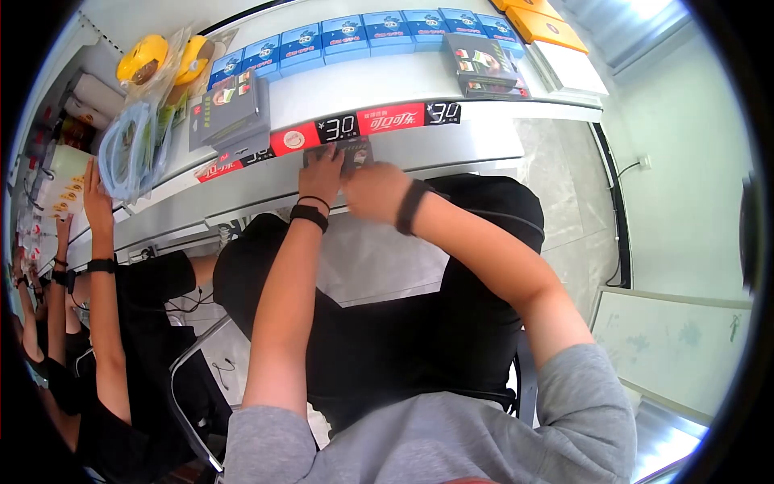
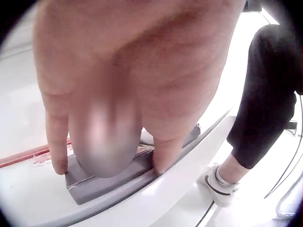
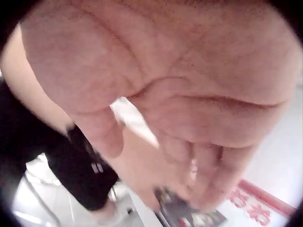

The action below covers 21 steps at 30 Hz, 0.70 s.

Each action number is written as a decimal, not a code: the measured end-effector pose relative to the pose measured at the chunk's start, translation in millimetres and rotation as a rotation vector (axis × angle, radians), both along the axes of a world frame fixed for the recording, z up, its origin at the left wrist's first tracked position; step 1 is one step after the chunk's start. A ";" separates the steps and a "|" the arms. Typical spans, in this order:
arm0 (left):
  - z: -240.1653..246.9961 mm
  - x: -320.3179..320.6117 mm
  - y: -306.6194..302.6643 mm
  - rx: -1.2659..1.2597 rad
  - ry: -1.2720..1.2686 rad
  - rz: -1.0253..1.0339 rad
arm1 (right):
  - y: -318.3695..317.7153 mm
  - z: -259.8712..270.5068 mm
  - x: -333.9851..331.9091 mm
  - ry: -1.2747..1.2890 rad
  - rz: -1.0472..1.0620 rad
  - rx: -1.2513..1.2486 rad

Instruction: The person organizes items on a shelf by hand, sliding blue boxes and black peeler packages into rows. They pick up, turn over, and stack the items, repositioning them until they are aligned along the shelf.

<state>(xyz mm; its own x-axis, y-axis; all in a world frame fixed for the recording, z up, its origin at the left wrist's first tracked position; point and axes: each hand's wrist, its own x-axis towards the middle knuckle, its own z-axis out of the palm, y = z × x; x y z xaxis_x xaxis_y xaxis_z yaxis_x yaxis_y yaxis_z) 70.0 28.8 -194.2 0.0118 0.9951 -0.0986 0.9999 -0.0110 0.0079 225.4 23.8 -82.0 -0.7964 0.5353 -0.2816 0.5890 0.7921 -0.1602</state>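
Observation:
A flat dark grey box (image 1: 360,151) with a printed picture lies on the lower white ledge below the price strip. My left hand (image 1: 321,176) holds it. In the left wrist view, the thumb is at the near edge of the box (image 2: 111,187) and another finger is at its left end, while a blurred patch hides the middle fingers. Just right of the box is my right hand (image 1: 377,192), blurred in the head view. The right wrist view shows its palm (image 3: 165,90) with loosely bent fingers and nothing in them, overlapping the printed box (image 3: 182,213).
Similar grey boxes stand stacked on the upper shelf at left (image 1: 230,109) and right (image 1: 480,64). Behind them runs a row of blue boxes (image 1: 344,39). A red price strip (image 1: 391,118) edges the shelf. Bagged blue tubing (image 1: 125,153) and another person's arm (image 1: 101,218) are at left.

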 end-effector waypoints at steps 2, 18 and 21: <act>-3.8 3.5 -4.1 0.134 -0.022 -0.020 | -22.9 69.8 15.0 0.461 0.198 -0.022; -14.5 4.6 -2.7 0.082 0.026 -0.046 | 26.7 102.8 85.3 0.634 -0.449 1.011; -16.6 2.4 -0.8 0.067 0.046 -0.038 | 20.4 108.2 82.5 0.762 -0.261 1.075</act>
